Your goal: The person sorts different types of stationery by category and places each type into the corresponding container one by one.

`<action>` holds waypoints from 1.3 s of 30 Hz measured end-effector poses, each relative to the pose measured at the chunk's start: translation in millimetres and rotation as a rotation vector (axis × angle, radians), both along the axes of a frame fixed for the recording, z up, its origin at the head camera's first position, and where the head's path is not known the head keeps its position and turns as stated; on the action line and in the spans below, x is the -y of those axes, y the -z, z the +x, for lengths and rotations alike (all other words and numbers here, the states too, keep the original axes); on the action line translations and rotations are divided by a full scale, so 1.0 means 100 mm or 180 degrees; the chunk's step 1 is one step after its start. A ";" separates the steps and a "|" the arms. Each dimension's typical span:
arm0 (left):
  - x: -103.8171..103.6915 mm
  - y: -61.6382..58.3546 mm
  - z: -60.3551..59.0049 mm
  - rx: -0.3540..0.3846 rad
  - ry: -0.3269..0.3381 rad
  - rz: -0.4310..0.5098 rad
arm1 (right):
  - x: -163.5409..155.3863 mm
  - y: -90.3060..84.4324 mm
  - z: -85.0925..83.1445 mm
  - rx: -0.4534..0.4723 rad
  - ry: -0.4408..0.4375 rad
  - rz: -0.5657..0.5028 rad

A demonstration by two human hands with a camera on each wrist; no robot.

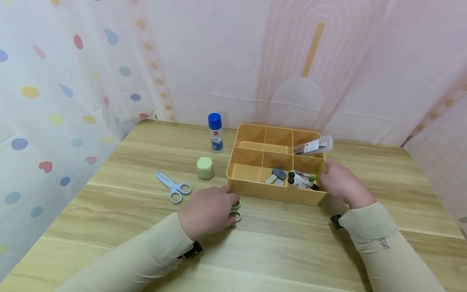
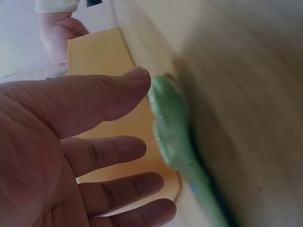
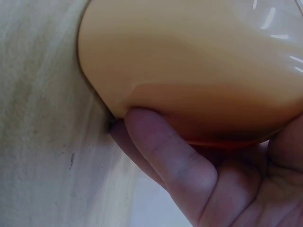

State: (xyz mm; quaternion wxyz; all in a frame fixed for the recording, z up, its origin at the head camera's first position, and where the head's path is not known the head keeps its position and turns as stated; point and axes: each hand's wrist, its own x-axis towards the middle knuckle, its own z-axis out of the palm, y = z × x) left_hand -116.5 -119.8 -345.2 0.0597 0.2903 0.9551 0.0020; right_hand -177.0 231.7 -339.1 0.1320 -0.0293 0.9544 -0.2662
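Left hand [image 1: 208, 211]: fingers relaxed, touching green scissors [image 1: 236, 211] on surface [image 1: 292, 243]. Right hand [image 1: 341, 184]: fingers curled against organizer tray [image 1: 277, 192] corner.

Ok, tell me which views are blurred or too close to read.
Head view: sharp, evenly lit, soft shadows under the organizer box. Left wrist view: green scissors and table smeared by blur, left hand in shade. Right wrist view: box wall fills the frame, right hand very close and soft.

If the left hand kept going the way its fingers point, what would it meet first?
The left hand already reaches the green scissors, thumb at the handle. Just past them it would likely meet the front wall of the yellow organizer box.
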 end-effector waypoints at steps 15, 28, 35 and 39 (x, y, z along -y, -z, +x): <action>-0.03 0.12 -0.03 -0.0011 0.0037 0.0064 | 0.01 0.01 0.00 0.0058 0.0054 -0.0011; -0.05 0.15 -0.03 0.0012 0.0025 0.0219 | 0.01 0.01 0.00 0.0024 0.0038 0.0013; -0.05 0.15 -0.05 0.0084 0.0038 0.0276 | 0.01 0.02 0.00 0.0146 0.0092 -0.0061; -0.05 0.15 -0.05 0.0077 0.0044 0.0272 | 0.01 0.02 0.00 0.0101 0.0066 -0.0063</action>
